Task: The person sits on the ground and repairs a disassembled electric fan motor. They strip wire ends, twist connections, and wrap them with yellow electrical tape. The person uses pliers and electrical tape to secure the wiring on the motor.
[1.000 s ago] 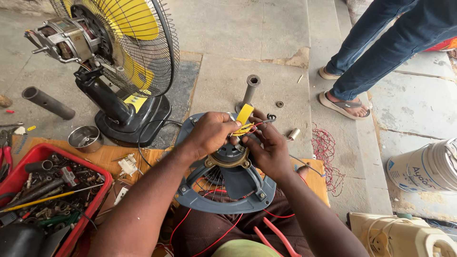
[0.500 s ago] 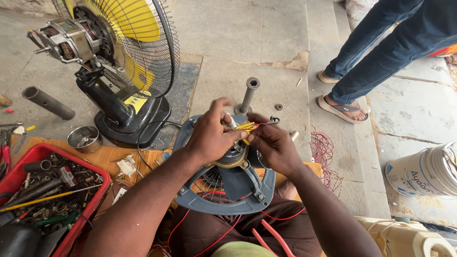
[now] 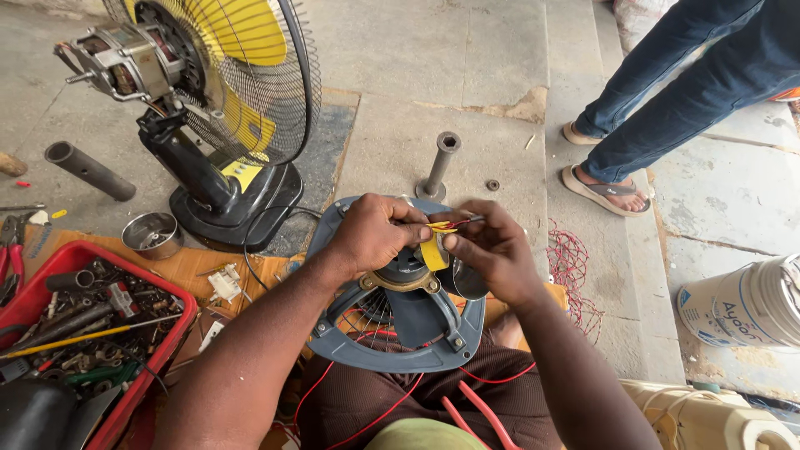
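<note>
1. My left hand [image 3: 375, 233] is closed, its fingertips pinched on the thin red wires [image 3: 454, 223] just above the motor hub [image 3: 406, 271].
2. My right hand [image 3: 492, 250] is closed too, thumb and fingers gripping a strip of yellow tape [image 3: 432, 252] that hangs down from the wire joint.
3. The two hands meet at that joint, knuckles almost touching, directly over the centre of the grey fan housing [image 3: 400, 354].
4. The housing rests on my lap, its brass-coloured ring around the hub and its spokes running out to the rim; more red wire loops out from under it.
5. Beyond my hands a short grey metal pipe [image 3: 441, 165] stands upright on the concrete, with a small washer [image 3: 493, 185] lying near it.
6. To the left stands a pedestal fan [image 3: 221, 100] with a yellow blade, black grille and a bare motor at the back, on a black base.
7. A small steel bowl [image 3: 152, 235] sits beside that base, and a red tray [image 3: 137, 387] full of tools and screws is at my lower left.
8. A tangle of red wire mesh [image 3: 575, 271] lies just right of my right hand.
9. Another person's legs in blue jeans and sandals [image 3: 683, 92] stand at the upper right, well apart from me; a white bucket [image 3: 742, 304] lies at the right edge.
</note>
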